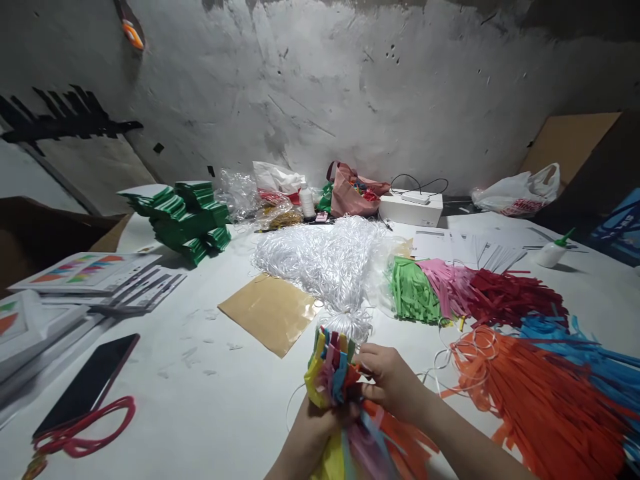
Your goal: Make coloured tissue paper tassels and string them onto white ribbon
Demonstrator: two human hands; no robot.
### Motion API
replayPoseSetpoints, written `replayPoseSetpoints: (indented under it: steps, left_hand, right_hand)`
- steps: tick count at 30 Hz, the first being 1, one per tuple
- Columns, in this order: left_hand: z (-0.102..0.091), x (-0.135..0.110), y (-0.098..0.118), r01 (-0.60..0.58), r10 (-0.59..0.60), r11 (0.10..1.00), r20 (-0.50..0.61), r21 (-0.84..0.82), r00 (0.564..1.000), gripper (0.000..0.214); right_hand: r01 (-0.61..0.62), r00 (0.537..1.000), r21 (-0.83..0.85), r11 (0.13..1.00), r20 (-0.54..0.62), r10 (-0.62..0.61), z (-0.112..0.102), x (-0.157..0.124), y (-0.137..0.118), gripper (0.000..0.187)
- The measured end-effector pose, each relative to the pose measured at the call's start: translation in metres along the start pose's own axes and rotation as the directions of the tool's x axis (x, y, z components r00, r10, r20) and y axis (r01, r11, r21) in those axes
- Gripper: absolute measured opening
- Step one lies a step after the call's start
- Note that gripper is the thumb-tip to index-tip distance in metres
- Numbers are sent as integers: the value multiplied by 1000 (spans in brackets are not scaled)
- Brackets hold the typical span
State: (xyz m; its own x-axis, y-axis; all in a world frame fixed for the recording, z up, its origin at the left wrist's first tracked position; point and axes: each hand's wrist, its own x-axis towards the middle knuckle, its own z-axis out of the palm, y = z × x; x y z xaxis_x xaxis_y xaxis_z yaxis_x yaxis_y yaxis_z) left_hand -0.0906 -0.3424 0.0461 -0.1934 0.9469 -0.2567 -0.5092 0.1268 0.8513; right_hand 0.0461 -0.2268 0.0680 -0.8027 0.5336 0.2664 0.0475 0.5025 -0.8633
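Observation:
My left hand (323, 427) is wrapped round a bundle of colourful strips (330, 373) in yellow, pink, blue, red and orange. The folded top of the bundle stands up above the fist, and its loose ends hang down towards me. At the right side of the bundle, the fingers of my right hand (387, 377) are pinched together near an orange strip. Whether they grip that strip or a thin string is hidden. A thin white string (435, 367) runs on the table to the right of my hands. Just beyond the bundle lies a heap of shiny white ribbon (330, 260).
Orange strips (545, 400), blue strips (585, 353), dark red strips (517, 297) and green strips (414, 290) lie at right. A brown paper sheet (270, 310), a phone (87, 383), paper stacks (100, 280) and green bundles (183, 217) are at left. A glue bottle (553, 252) stands far right.

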Motion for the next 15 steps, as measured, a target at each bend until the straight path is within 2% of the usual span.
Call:
replayPoseSetpoints:
  steps: [3, 5, 7, 11, 13, 15]
  left_hand:
    - [6, 1, 2, 2, -1, 1000, -37, 18, 999, 41]
    - [6, 2, 4, -25, 26, 1000, -55, 17, 998, 43]
    - [0, 3, 8, -28, 29, 1000, -137, 3, 990, 41]
    - [-32, 2, 30, -46, 36, 999, -354, -19, 935, 32]
    - [-52, 1, 45, -99, 94, 995, -419, 11, 903, 38]
    - [-69, 0, 61, -137, 150, 989, -467, 63, 872, 45]
  right_hand:
    - [-32, 999, -7, 999, -34, 32, 3, 2, 1, 11]
    - [-60, 998, 40, 997, 7, 60, 3, 2, 2, 14]
    - [-105, 993, 109, 988, 66, 98, -2, -2, 5, 21]
    - [-195, 980, 172, 966, 79, 184, -34, -24, 19, 51]
    - [-221, 975, 140, 965, 37, 218, -56, -40, 28, 49]
    - [-243, 969, 86, 966, -26, 246, -72, -55, 35, 39]
